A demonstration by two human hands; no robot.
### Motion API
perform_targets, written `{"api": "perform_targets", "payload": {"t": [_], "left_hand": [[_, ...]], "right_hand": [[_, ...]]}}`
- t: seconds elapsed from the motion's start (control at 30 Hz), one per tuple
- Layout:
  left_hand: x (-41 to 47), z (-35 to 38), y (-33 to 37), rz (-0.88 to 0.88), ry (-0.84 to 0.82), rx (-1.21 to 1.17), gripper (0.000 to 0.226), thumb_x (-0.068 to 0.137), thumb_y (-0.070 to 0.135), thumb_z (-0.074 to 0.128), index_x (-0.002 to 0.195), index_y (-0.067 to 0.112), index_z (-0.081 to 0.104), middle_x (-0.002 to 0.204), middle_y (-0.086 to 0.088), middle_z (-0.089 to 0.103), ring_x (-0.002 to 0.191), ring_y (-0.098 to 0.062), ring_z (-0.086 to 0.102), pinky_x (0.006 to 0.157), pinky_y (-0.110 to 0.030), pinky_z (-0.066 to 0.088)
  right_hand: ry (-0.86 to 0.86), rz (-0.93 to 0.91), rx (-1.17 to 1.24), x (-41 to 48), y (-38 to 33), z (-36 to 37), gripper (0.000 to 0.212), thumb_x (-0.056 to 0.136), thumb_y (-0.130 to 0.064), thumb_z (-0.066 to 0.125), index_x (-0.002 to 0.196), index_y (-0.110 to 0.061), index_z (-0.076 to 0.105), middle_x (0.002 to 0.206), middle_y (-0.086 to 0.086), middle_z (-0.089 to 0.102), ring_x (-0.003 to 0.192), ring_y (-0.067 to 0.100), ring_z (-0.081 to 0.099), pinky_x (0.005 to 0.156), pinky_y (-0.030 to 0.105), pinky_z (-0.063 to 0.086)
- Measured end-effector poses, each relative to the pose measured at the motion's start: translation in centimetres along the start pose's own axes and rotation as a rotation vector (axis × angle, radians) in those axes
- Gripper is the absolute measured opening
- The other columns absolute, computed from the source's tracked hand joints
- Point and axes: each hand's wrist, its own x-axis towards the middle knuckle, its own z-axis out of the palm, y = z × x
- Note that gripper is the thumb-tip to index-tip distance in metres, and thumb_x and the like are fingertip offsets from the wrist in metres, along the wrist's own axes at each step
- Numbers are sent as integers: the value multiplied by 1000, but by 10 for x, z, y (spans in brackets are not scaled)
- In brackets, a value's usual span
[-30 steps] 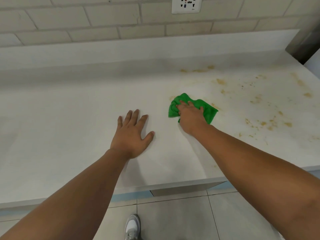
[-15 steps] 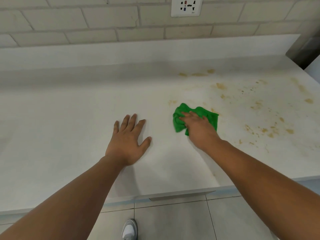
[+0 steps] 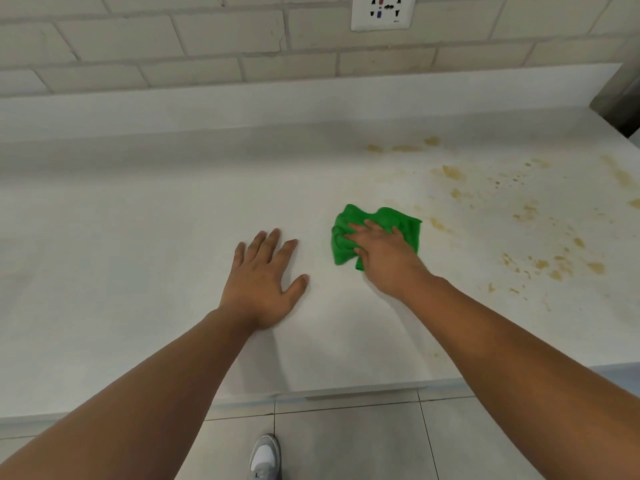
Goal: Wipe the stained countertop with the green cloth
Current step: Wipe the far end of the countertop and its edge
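Left hand lies flat on the white countertop, fingers spread and released. Right hand presses the bunched green cloth onto the countertop with extended fingers, just left of the brown stains. Wall socket above: small corner marking, illegible.

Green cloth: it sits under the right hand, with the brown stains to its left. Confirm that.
Wrong on one point: in the head view the green cloth lies under the right hand, but the brown stains lie to its right.
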Motion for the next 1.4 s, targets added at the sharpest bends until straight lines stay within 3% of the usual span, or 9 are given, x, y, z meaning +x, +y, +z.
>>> {"api": "perform_targets", "payload": {"t": [0.1, 0.17, 0.27, 0.4, 0.5, 0.7, 1.03, 1.27, 1.4], "left_hand": [[18, -15, -1, 33, 24, 24, 71, 84, 69, 35, 143, 31, 41, 144, -5, 43, 133, -26, 36, 112, -42, 30], [39, -26, -10, 48, 42, 17, 66, 83, 65, 41, 135, 26, 53, 128, -4, 53, 119, -26, 45, 102, -39, 39], [66, -27, -27, 23, 67, -10, 58, 88, 57, 51, 135, 23, 53, 135, -4, 49, 126, -26, 40, 104, -39, 37], [76, -7, -40, 22, 89, -24, 62, 95, 57, 37, 147, 24, 36, 156, -3, 30, 145, -23, 21, 119, -43, 18], [81, -1, -45, 37, 122, -57, 60, 95, 59, 32, 146, 27, 35, 157, -1, 29, 147, -22, 18, 120, -46, 17], [81, 0, -47, 21, 121, -77, 60, 95, 59, 32, 147, 29, 35, 158, 1, 27, 148, -20, 16, 120, -45, 16], [82, 0, -47, 18, 122, -66, 58, 94, 59, 32, 145, 31, 34, 157, 3, 27, 147, -18, 16, 120, -45, 17], [82, 0, -47, 26, 126, -66, 57, 94, 56, 35, 145, 29, 36, 157, 1, 30, 146, -20, 20, 119, -46, 19], [82, 0, -48, 26, 124, -70, 56, 95, 56, 34, 145, 30, 35, 157, 3, 28, 147, -18, 17, 120, -45, 19]], "right_hand": [[7, 102, -7, -1, 19, -7, 45, 103, -15, 36, 146, -26, 39, 160, -8, 21, 148, 16, 13, 120, 47, 8], [-19, 158, -32, 15, 18, -15, 46, 103, -15, 34, 148, -26, 35, 161, -7, 16, 149, 18, 10, 120, 52, 8], [-39, 220, -49, 46, 11, -24, 50, 102, -14, 36, 150, -28, 31, 162, -8, 11, 149, 19, 7, 117, 60, 6], [-34, 257, -84, 82, 8, -31, 51, 102, -18, 39, 150, -32, 29, 162, -11, 9, 150, 17, 5, 113, 68, 6], [-24, 232, -101, 98, 3, -30, 52, 101, -18, 38, 150, -31, 29, 162, -9, 11, 150, 18, 6, 113, 67, 5], [-19, -154, -38, 32, 20, -5, 52, 97, -5, 42, 144, -28, 43, 158, -11, 25, 149, 15, 15, 120, 48, 4], [50, 248, -75, 109, 18, -28, 54, 97, -11, 44, 148, -23, 35, 161, -2, 19, 149, 23, 14, 119, 55, 6], [-36, -91, -43, 56, -19, 0, 50, 99, -8, 41, 146, -25, 39, 160, -8, 20, 149, 19, 12, 121, 50, 3], [3, -94, -23, 23, 9, -2, 44, 101, -18, 38, 143, -29, 42, 159, -13, 23, 149, 13, 11, 121, 48, 7]]}}
